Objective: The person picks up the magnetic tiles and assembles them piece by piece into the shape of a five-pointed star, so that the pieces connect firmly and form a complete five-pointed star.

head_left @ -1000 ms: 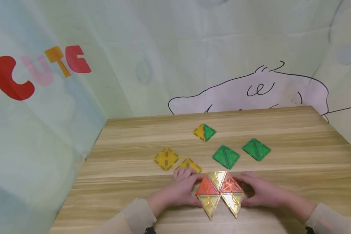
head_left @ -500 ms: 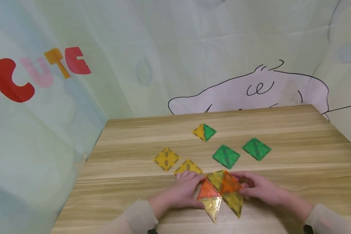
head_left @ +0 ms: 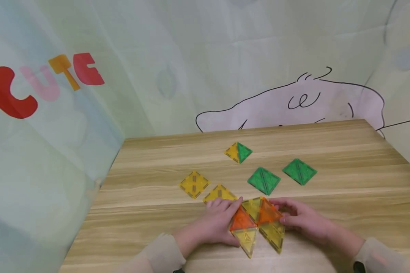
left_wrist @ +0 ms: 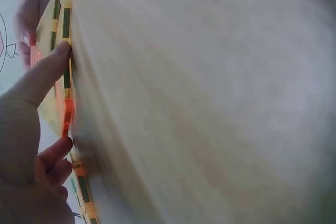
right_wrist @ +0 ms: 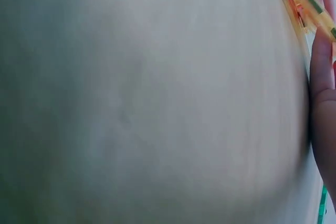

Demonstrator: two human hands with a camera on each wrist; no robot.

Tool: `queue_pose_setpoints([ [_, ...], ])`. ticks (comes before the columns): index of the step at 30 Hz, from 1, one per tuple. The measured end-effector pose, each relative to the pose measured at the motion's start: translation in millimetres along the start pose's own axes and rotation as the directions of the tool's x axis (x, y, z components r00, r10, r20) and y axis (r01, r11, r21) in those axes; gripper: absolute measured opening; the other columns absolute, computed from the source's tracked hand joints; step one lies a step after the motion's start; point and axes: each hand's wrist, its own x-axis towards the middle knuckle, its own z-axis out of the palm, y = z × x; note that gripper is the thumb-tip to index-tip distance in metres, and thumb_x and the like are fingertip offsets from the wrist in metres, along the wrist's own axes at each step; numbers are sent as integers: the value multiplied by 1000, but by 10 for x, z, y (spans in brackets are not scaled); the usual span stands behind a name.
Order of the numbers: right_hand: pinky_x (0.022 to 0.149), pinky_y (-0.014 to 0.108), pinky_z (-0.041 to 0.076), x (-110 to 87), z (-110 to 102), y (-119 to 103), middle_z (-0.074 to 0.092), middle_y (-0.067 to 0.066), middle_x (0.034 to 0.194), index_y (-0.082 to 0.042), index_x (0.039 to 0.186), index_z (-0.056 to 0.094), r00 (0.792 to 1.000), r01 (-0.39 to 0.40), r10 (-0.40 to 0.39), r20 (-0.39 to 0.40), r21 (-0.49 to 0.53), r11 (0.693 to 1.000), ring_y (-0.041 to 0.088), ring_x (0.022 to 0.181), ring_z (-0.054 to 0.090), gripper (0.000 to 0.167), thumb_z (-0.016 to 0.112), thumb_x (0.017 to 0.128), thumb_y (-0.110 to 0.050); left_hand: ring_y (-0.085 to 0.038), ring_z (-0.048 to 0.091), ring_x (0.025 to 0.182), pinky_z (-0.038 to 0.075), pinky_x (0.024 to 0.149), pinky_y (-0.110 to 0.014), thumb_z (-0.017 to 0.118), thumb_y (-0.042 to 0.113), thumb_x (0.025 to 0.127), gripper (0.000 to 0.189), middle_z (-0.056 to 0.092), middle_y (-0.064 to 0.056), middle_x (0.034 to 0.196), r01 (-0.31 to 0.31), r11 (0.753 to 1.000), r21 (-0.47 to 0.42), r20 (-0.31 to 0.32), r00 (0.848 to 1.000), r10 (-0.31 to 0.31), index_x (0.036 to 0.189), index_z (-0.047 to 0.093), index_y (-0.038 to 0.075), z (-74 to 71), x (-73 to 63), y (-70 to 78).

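The fan of translucent yellow and orange plastic triangles (head_left: 262,219) is gripped at its side edges by the left hand (head_left: 218,220) and right hand (head_left: 303,220), over the wood-grain table's (head_left: 150,159) near part. Folding seems in hand — even lifting is probably needed. Two tips are pointed nearward; no clear long axis is shown.

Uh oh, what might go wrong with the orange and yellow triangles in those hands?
The strip of triangles might bend or come apart at its joins, because the left hand and the right hand grip it only from its two sides. Also, the left hand's fingers look very close to the nearer yellow shape, so they might bump it out of place.
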Motion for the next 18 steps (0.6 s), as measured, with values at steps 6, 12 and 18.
queue_pose_setpoints([
  [6, 93, 38, 45, -8, 9, 21, 40, 20, 139, 6, 141, 27, 999, 30, -33, 27, 106, 994, 25, 116, 53, 54, 49, 93, 0, -23, 37, 119, 29, 95, -42, 75, 61, 65, 117, 45, -3, 132, 17, 999, -38, -15, 1000, -17, 151, 13, 13, 1, -9, -6],
  [12, 93, 39, 45, 5, 36, 42, 48, 8, 134, 0, 140, 34, 995, 73, -85, 56, 184, 980, 24, 116, 53, 47, 45, 94, 4, -26, 39, 120, 28, 96, -43, 75, 52, 71, 109, 48, -7, 135, 132, 969, -208, -14, 990, -138, 151, 13, 12, -34, 42, 27],
  [18, 93, 38, 45, 34, 67, 61, 50, 3, 132, -8, 137, 42, 991, 101, -116, 61, 218, 971, 20, 114, 54, 46, 42, 94, 6, -21, 49, 102, 38, 94, -43, 72, 37, 81, 84, 58, -3, 111, 232, 820, -524, 11, 964, -266, 148, 26, 13, -74, 127, 44],
])
